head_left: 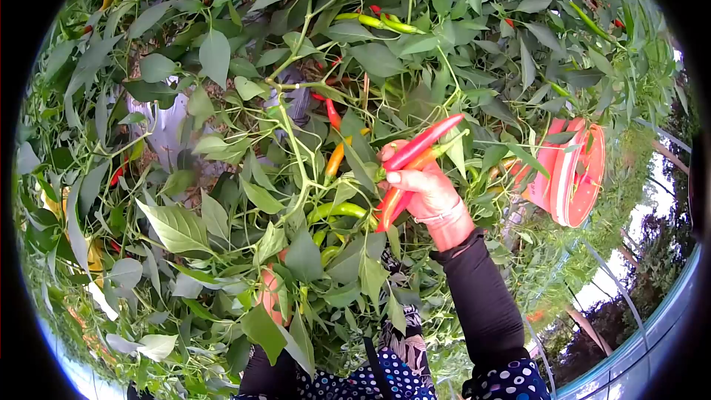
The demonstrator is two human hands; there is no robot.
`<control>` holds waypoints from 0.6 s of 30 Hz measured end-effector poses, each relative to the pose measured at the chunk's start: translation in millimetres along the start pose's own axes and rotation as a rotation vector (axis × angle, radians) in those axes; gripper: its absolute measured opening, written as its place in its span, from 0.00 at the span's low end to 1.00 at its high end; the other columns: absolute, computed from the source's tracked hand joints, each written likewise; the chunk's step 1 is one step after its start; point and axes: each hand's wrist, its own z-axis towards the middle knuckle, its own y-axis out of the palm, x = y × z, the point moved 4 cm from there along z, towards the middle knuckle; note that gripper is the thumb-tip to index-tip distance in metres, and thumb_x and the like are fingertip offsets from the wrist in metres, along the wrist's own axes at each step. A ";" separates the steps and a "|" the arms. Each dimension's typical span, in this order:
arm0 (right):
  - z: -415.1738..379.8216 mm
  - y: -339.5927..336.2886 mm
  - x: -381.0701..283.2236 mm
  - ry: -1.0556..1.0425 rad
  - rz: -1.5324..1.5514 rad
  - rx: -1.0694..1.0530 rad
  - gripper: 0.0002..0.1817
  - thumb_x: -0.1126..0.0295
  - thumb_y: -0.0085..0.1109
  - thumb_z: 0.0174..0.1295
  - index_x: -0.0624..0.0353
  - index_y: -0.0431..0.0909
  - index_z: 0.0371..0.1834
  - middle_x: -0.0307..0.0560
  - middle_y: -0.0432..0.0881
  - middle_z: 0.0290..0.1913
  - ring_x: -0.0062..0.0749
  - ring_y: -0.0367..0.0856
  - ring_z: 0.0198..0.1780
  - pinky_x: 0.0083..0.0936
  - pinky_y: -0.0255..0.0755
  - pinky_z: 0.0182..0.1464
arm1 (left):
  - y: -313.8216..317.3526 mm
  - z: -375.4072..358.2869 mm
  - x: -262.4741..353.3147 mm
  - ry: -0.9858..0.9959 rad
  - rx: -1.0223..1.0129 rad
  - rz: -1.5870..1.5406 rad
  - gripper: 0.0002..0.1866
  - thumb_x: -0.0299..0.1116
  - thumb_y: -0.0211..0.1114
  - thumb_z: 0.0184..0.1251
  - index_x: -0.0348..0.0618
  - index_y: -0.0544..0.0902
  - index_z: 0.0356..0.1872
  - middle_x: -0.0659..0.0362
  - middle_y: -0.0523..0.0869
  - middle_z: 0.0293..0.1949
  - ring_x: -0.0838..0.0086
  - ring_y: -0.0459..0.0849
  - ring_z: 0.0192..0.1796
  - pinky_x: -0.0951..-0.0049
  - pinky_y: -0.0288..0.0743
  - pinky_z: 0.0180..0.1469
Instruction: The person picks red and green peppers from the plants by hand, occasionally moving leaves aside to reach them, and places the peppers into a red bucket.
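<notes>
Head view: right hand (428,191) clamped on bunch of long red-orange chilli peppers (418,147), freeing left hand (271,295), mostly leaf-hidden, grip unclear, among green pepper-plant foliage (222,141); orange plastic bucket (570,170) alongside.

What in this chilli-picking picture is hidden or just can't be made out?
- Left hand, head view: mostly behind leaves; whether it grips anything cannot be told.
- Right hand: clutches red chillies, but their count is hidden by fingers and foliage.
- Red bucket: leaves cross it; contents not visible.
- Green chillies: small, partly covered by leaves.
- Frame edges: lens rim cuts the scene off.
</notes>
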 end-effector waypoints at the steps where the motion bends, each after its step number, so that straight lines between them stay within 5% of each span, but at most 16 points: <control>1: -7.8 -2.5 0.7 -0.040 0.064 -0.012 0.16 0.76 0.63 0.44 0.60 0.73 0.39 0.40 0.74 0.36 0.22 0.74 0.34 0.19 0.69 0.39 | -1.9 -2.7 -1.4 -0.004 0.008 0.003 0.18 0.30 0.51 0.63 0.38 0.68 0.54 0.55 0.75 0.49 0.69 0.74 0.50 0.73 0.67 0.52; 5: -42.8 -9.6 12.6 -0.179 0.097 0.008 0.13 0.74 0.63 0.44 0.57 0.70 0.32 0.42 0.71 0.39 0.23 0.71 0.30 0.22 0.69 0.37 | -8.9 -12.0 -6.6 -0.029 0.037 0.015 0.18 0.30 0.51 0.63 0.38 0.69 0.54 0.55 0.75 0.49 0.69 0.74 0.50 0.72 0.66 0.53; 7: -66.6 -15.7 -2.4 -0.345 0.476 -0.006 0.13 0.69 0.62 0.46 0.53 0.67 0.31 0.39 0.69 0.35 0.19 0.67 0.25 0.24 0.66 0.34 | -9.5 -15.1 -7.2 -0.038 0.047 0.023 0.18 0.29 0.51 0.63 0.37 0.69 0.54 0.55 0.75 0.49 0.69 0.74 0.50 0.72 0.66 0.53; 9: -95.7 -37.9 -26.9 -0.498 0.453 0.022 0.14 0.65 0.62 0.48 0.51 0.65 0.31 0.36 0.67 0.33 0.17 0.62 0.21 0.23 0.61 0.31 | -8.6 -17.5 -7.6 -0.045 0.051 0.035 0.18 0.29 0.51 0.63 0.37 0.69 0.54 0.55 0.75 0.49 0.68 0.74 0.50 0.72 0.66 0.53; 13: -156.4 -90.3 -57.0 -0.405 0.253 0.131 0.14 0.66 0.60 0.49 0.51 0.65 0.35 0.37 0.67 0.30 0.17 0.62 0.22 0.20 0.58 0.29 | -8.9 -14.9 -9.6 -0.049 0.061 0.037 0.17 0.29 0.51 0.63 0.37 0.69 0.53 0.54 0.75 0.49 0.68 0.73 0.50 0.71 0.66 0.53; 18: -245.2 -199.3 -174.9 -0.612 -0.074 0.560 0.10 0.69 0.55 0.56 0.53 0.69 0.41 0.42 0.72 0.36 0.18 0.65 0.25 0.16 0.65 0.31 | -6.1 -5.0 -8.2 -0.049 0.082 0.026 0.17 0.28 0.51 0.63 0.37 0.69 0.53 0.54 0.74 0.49 0.67 0.73 0.51 0.71 0.66 0.54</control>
